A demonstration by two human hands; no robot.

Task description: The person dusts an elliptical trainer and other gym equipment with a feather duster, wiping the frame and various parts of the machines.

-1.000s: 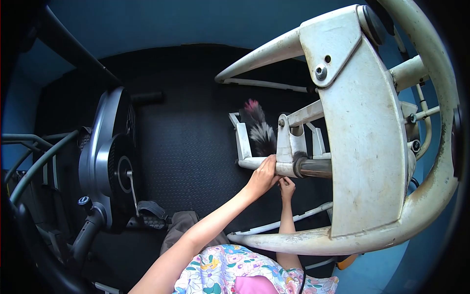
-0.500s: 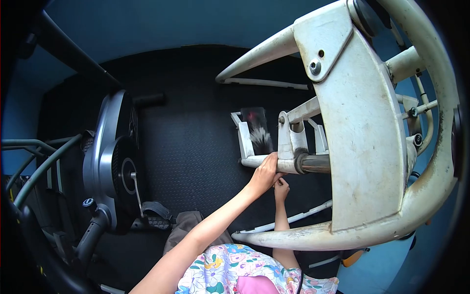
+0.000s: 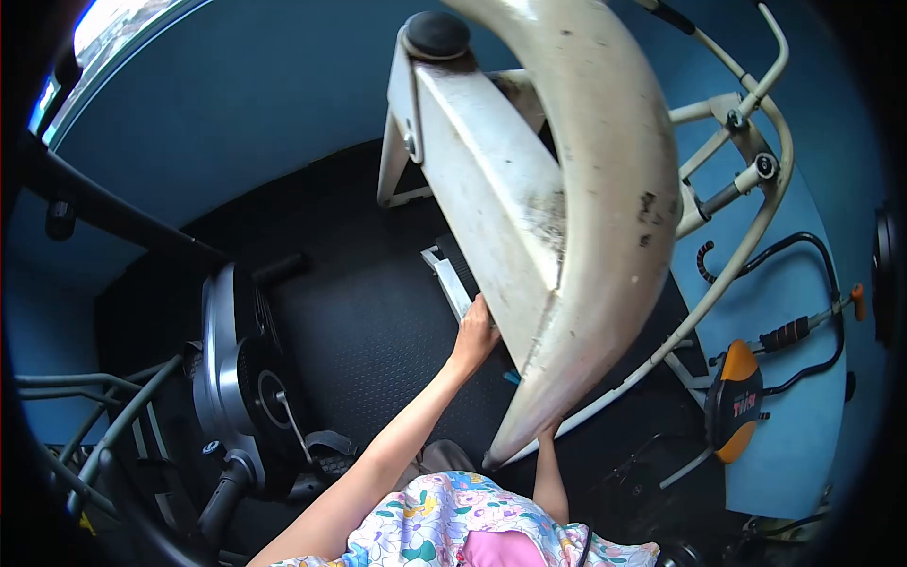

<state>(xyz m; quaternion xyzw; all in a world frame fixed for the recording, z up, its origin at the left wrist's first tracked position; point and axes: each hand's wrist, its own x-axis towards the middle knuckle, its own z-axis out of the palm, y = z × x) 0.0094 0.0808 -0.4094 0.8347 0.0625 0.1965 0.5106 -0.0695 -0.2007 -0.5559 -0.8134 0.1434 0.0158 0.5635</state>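
Note:
My left hand [image 3: 476, 331] is closed round the end of a low white metal frame [image 3: 452, 285], beside a dark footplate [image 3: 457, 257]. A large white machine beam [image 3: 491, 208] passes just over the fingers and hides part of the grip. To the right, my right hand [image 3: 548, 432] is mostly covered by a thick curved white tube [image 3: 609, 217], so its fingers do not show. A small blue thing [image 3: 512, 376] peeks out between the hands; what it is cannot be made out.
A grey and black exercise bike [image 3: 227, 378] stands at the left, with green-grey tubes [image 3: 104, 444] beyond it. At the right are thin white bars [image 3: 704, 302] and an orange and black device [image 3: 737, 402]. Black textured matting [image 3: 350, 331] covers the floor.
The view has shifted and turned, so the white beam and curved tube now cover more of the middle. The right hand, visible earlier beside the left, is now mostly hidden.

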